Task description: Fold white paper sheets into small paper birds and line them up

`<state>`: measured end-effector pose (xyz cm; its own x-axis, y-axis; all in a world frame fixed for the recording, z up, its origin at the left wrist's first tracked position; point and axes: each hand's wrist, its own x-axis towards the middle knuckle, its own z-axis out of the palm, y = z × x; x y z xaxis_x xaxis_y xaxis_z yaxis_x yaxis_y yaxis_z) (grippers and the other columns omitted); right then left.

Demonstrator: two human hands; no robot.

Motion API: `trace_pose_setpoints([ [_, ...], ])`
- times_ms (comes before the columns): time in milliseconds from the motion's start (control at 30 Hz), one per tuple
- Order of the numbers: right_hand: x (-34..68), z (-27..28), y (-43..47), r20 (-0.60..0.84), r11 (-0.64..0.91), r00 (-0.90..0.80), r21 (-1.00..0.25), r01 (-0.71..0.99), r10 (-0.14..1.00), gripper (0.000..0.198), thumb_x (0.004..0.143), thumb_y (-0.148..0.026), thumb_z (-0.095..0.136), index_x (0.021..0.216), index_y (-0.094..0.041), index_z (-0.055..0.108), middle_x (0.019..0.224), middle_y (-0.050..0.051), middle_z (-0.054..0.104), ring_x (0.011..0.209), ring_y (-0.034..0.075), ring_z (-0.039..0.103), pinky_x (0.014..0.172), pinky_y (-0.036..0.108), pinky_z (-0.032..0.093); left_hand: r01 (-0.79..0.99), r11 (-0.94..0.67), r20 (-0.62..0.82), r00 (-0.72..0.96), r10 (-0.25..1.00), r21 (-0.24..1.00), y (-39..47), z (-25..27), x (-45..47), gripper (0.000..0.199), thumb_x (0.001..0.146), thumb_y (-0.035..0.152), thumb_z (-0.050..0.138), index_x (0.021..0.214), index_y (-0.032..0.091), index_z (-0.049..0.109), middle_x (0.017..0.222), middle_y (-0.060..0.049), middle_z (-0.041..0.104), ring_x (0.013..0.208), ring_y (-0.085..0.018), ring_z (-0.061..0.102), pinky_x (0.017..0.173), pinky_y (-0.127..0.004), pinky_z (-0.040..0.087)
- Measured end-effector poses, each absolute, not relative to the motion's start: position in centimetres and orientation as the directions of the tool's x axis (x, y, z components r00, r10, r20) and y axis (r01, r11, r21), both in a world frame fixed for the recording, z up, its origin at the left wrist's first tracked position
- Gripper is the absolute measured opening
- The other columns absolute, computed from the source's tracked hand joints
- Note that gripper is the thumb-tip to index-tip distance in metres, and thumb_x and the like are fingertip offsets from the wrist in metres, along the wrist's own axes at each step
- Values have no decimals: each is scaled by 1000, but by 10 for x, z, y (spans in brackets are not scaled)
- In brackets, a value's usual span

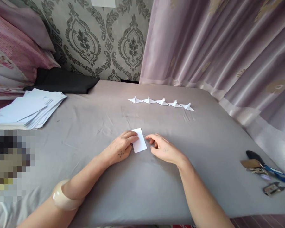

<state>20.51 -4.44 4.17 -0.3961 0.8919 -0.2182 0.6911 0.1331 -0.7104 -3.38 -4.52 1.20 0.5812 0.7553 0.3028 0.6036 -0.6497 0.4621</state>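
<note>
A small rectangle of white paper (140, 141) lies in front of me on the grey cloth. My left hand (123, 145) has its fingers over the paper's left edge, with the thumb close against its lower left side. Just right of the paper hovers my right hand (165, 148), apart from it. Its index finger and thumb are spread with a gap between them, the other fingers are curled in, and nothing shows in its grasp. Farther back, several folded white paper figures (161, 101) with pointed ends stand in a slanting row.
A stack of white paper sheets (26, 109) lies at the left, before a folded black cloth (64, 80). Keys (256, 170), a blue-handled item (279, 174) and a small metallic object (273, 189) lie at the right. Curtains (218, 47) hang along the back right.
</note>
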Motion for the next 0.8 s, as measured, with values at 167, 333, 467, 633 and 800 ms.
trace_pose_setpoints([
  [167,206,47,-47,-164,274,-510,-686,674,844,50,88,-16,44,132,-38,50,116,2,55,97,16,57,81,29,45,533,-673,297,625,722,513,-40,12,-38,59,71,-7,35,119,16,59,125,-11,60,120,-21,53,101,-38,49],
  [333,200,46,-43,-124,360,-568,-660,659,813,34,94,-21,43,118,-37,63,103,1,54,78,13,55,72,27,43,513,-669,252,659,709,538,-41,18,-38,58,72,-7,35,118,18,60,127,-10,59,122,-20,52,100,-36,49],
  [467,198,45,-42,-74,405,-587,-654,639,806,29,96,-24,42,102,-31,69,101,1,56,77,12,54,72,27,42,520,-645,224,655,722,560,-44,24,-38,52,74,-6,36,111,17,63,126,-10,59,122,-21,53,98,-35,50],
  [633,199,53,-48,-152,367,-605,-672,643,781,26,85,-36,62,110,-30,65,115,2,55,89,15,57,73,27,44,473,-633,205,679,705,612,-47,32,-38,47,70,-5,40,102,17,66,117,-9,64,111,-20,59,94,-34,50],
  [800,194,59,-54,-109,431,-637,-650,626,763,20,86,-30,61,105,-27,64,111,1,60,80,13,56,69,27,43,441,-604,172,696,697,664,-50,38,-39,52,67,-4,41,107,18,65,113,-9,64,108,-21,59,91,-32,50],
])
